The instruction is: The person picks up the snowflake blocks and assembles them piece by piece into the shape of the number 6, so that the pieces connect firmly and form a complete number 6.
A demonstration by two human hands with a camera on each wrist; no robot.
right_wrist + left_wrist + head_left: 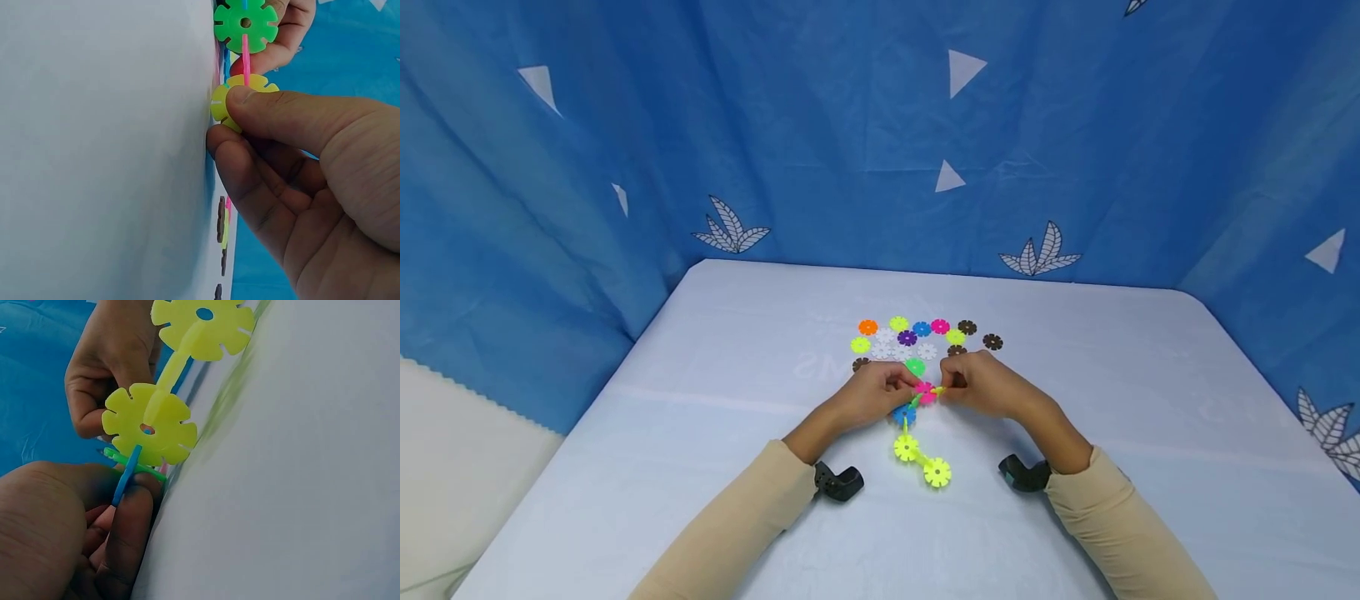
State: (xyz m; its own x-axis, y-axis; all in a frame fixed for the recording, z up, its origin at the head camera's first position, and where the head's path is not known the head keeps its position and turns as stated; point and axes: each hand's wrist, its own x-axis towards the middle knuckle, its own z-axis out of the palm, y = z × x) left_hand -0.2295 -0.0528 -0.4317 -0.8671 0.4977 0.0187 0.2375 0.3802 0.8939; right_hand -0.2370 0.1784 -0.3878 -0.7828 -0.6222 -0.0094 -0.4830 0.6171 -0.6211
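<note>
A chain of linked, notched plastic discs lies between my hands. Two yellow discs (922, 461) joined by an edge-on yellow one form its near end, followed by a blue disc (904, 415), a green disc (245, 25) and a pink disc (926, 393). My left hand (880, 392) grips the chain with thumb and forefinger near the blue and green discs; which disc they pinch is partly hidden. My right hand (985, 383) pinches another yellow disc (224, 105) between thumb and forefinger. That disc meets the pink one's edge.
Beyond the hands, loose discs lie flat on the white table (737, 333), among them an orange disc (868, 327), a purple disc (907, 338), a brown disc (992, 342) and several white ones. A blue curtain (850, 167) hangs behind.
</note>
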